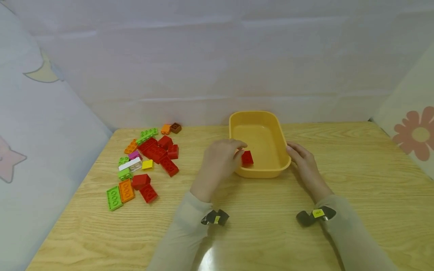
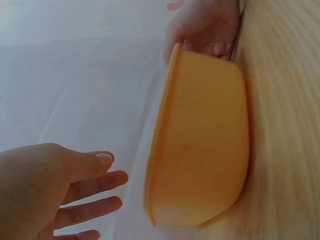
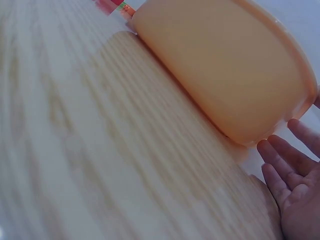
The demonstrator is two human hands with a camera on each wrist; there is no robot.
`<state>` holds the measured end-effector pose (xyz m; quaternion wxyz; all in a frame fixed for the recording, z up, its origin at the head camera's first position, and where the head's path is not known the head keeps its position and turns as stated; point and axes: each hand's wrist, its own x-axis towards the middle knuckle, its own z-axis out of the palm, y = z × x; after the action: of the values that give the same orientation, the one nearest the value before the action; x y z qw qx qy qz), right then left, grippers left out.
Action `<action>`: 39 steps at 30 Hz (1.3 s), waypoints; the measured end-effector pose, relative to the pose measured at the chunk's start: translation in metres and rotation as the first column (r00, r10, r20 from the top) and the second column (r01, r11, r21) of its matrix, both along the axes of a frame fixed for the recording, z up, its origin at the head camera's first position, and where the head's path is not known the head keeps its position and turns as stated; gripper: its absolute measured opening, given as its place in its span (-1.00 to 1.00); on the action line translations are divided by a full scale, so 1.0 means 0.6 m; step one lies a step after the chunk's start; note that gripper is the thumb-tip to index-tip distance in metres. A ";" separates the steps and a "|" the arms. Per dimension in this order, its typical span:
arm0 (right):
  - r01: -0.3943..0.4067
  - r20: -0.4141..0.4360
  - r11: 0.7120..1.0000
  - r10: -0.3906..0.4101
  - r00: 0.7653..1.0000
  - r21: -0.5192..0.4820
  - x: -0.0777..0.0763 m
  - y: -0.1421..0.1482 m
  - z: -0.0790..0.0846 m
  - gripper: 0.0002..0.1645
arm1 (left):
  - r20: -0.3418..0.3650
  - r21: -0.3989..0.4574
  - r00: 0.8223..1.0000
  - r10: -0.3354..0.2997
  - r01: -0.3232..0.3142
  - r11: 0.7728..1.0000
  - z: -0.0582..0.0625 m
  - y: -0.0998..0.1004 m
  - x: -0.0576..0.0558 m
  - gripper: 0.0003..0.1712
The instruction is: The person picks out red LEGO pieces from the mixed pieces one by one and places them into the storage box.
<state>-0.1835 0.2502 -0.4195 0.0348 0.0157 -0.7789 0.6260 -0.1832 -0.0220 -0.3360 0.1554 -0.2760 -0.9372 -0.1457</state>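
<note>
A yellow plastic tub [image 1: 259,173] stands on the wooden table. Inside its near left corner is a red toy brick [image 1: 247,158], hidden by the tub's wall in both wrist views. My left hand [image 1: 222,156] is over the tub's left rim, close to that brick. Its fingers [image 2: 100,186] are spread with nothing between them, apart from the tub's wall in the left wrist view. My right hand [image 1: 303,162] rests against the tub's right side near the front corner. Its fairly straight fingertips [image 3: 270,150] touch the outer wall.
Loose building bricks lie on the left of the table: several red bricks [image 1: 156,152], a white brick [image 1: 130,164], a yellow brick [image 1: 147,165], and flat green [image 1: 114,197] and orange plates [image 1: 126,190]. A pale backdrop [image 1: 203,75] rises behind the table [image 1: 257,226].
</note>
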 end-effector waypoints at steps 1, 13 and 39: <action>0.000 -0.002 1.000 0.000 1.000 0.006 0.000 0.000 0.000 -0.27 | 0.002 0.000 1.000 0.018 -0.018 1.000 0.002 -0.006 -0.002 -0.78; -0.021 0.041 0.998 0.023 0.999 -0.053 0.002 -0.001 0.002 -0.26 | 0.117 0.058 0.940 0.321 -0.329 0.942 0.025 -0.118 -0.023 -0.68; -0.068 0.045 0.988 0.075 0.996 -0.138 0.002 0.002 0.003 -0.25 | 0.595 -0.177 0.666 0.450 -0.437 0.882 0.033 -0.212 -0.009 -0.23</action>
<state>-0.1822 0.2512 -0.4180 -0.0063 0.0254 -0.7339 0.6787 -0.1886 -0.1489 -0.3160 -0.1334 0.0221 -0.9749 -0.1768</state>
